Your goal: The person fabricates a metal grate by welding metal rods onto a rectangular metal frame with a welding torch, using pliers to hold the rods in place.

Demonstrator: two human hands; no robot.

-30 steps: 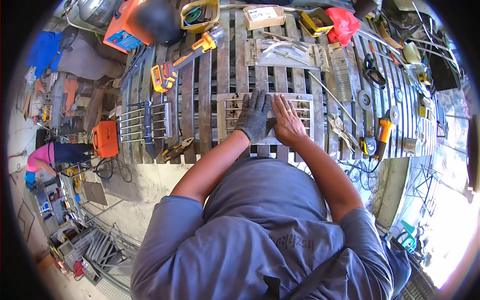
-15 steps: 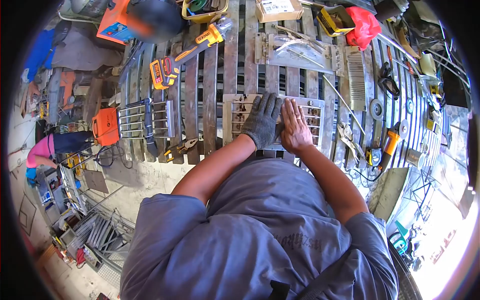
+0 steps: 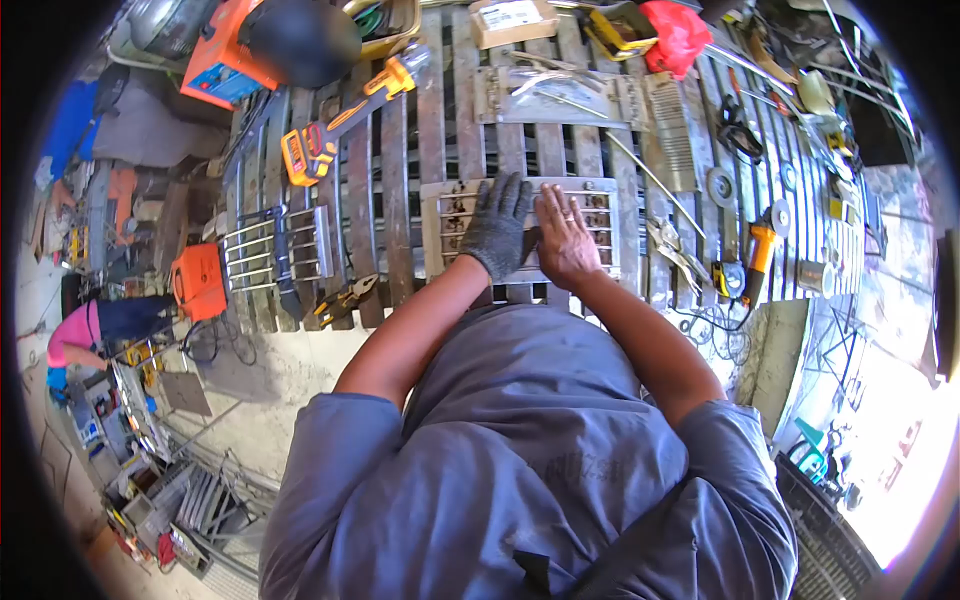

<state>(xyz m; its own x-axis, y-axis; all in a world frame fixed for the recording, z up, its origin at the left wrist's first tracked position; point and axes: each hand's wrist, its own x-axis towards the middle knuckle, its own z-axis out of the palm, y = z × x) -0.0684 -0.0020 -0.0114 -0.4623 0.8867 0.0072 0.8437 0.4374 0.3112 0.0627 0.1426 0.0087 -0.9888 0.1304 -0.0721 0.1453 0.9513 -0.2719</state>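
Note:
A flat metal plate point(image 3: 432, 250) lies on the slatted bench in front of me, with thin metal rods point(image 3: 597, 211) set across it in rows. My left hand point(image 3: 498, 225), in a dark grey work glove, rests on the plate's middle with its fingers stretched forward. Just right of it, my right hand point(image 3: 566, 240) is bare and lies flat over the rods, fingers extended. The thumbs are close together. Whatever lies under the palms is hidden.
On the slatted bench point(image 3: 397, 225), a yellow angle grinder point(image 3: 372, 95) and a barred metal frame point(image 3: 322, 243) sit left. Locking pliers point(image 3: 676, 258), a second grinder point(image 3: 762, 262) and a tape measure point(image 3: 728, 279) lie right. Another person point(image 3: 78, 335) bends over at far left.
The camera view has shifted, so the bench and its things appear slightly farther left. Both hands stay flat on the plate in about the same place.

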